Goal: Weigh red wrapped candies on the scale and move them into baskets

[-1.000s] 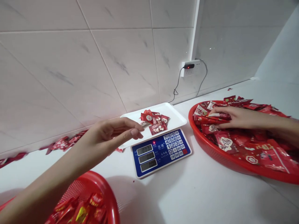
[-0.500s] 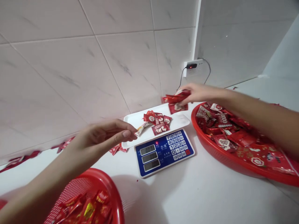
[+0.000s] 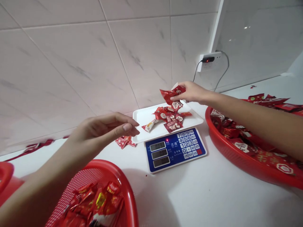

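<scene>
My right hand (image 3: pixel 191 92) pinches a few red candy packets (image 3: pixel 170 93) just above the far side of the white scale tray (image 3: pixel 142 121). A small heap of red packets (image 3: pixel 170 117) lies on that tray, above the blue keypad face of the scale (image 3: pixel 175 149). My left hand (image 3: pixel 104 128) hovers left of the tray with its fingers loosely curled, thumb and forefinger apart, and nothing in it. One pale packet (image 3: pixel 150 125) lies on the tray nearest that hand.
A large red basket (image 3: pixel 239 157) full of red packets stands at the right. A second red basket (image 3: pixel 125 183) with packets sits at the lower left. Loose packets (image 3: pixel 124 141) lie against the tiled wall. A wall socket (image 3: pixel 208 60) with a cable is behind the scale.
My right hand lifted a few packets out of the right basket and carried them left, over the scale tray. The left hand stayed hovering beside the tray. The view shifted slightly.
</scene>
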